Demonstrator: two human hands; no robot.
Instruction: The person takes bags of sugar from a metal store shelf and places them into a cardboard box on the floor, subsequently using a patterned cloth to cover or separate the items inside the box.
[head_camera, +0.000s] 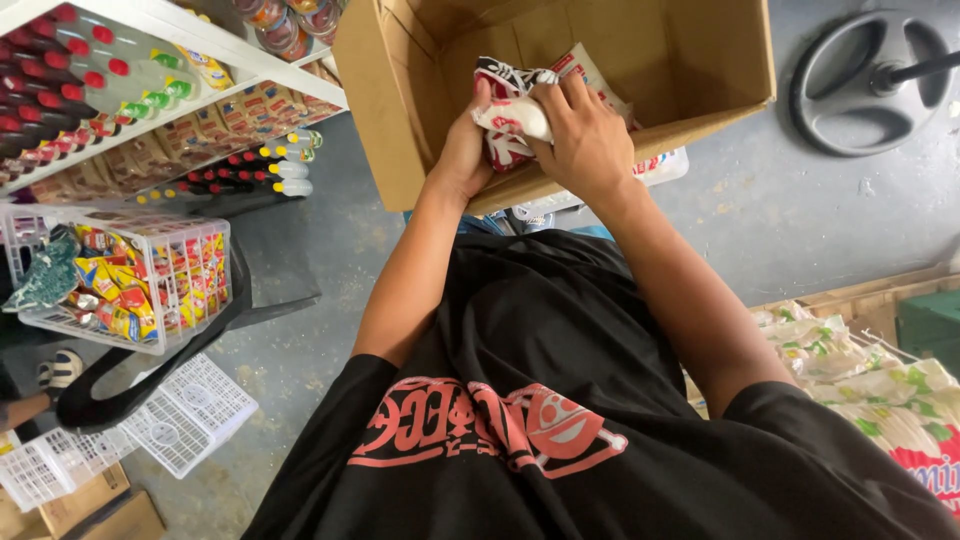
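Left hand (468, 140): curled around the lower side of a bundle of red, white and black snack packets (510, 115), gripping it
Right hand (585, 135): fingers folded over the top of the same bundle, closed on it
Bundle: held between both hands at the front edge of the open cardboard box (690, 60), just inside it
Doing it well: I'd say keep both palms pressed in so no packet slips loose, and clear the box flap cleanly
Nearby: white basket (190, 270) of sachets, shelf (200, 30) of bottles
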